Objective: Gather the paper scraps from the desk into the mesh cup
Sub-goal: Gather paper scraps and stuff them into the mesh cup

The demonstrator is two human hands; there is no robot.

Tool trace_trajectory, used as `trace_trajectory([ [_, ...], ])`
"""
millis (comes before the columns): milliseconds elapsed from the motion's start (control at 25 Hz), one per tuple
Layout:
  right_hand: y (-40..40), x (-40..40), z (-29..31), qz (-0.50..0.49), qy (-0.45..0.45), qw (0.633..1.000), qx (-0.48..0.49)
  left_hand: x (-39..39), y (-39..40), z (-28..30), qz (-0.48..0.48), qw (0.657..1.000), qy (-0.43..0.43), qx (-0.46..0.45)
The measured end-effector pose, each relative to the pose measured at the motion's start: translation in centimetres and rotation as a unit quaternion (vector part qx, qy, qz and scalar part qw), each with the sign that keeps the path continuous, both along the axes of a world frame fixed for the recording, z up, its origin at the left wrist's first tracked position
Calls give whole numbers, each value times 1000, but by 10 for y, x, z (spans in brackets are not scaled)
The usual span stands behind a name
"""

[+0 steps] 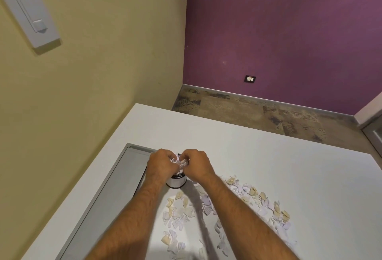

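The mesh cup [176, 181] stands on the white desk [289, 169], its top mostly hidden behind my hands. My left hand [162, 163] and my right hand [196, 163] are held together right above the cup, fingers curled round a bunch of white paper scraps [182, 162] between them. Many more white and beige paper scraps [258, 199] lie loose on the desk nearer to me, in a band to the right of my right forearm and in a patch [177, 216] between my forearms.
A grey recessed panel [115, 187] runs along the desk's left side beside the cup. A yellow wall with a white switch box [31, 9] is at left; a purple wall with a socket [249, 78] lies beyond the desk's far edge.
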State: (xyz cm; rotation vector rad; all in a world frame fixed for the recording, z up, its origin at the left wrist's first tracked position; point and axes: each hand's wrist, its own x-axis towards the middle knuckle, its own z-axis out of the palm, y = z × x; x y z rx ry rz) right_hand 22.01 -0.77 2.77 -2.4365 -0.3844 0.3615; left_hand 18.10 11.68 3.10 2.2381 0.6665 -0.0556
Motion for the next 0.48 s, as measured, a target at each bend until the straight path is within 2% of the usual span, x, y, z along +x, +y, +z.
trace_trajectory([
  [160,-7,-3,-1,11,-10,1000,7,1,-4,-1,-23,1000,-5,3],
  [320,-19,-7,-2,-24,-13,998,52,-4,-4,4,-35,999,-17,23],
  [400,-33,-11,-6,-44,-4,997,70,-7,-6,8,-15,998,-58,21],
  [480,-55,-14,-14,-57,0,997,53,-16,-12,10,0,991,-134,10],
])
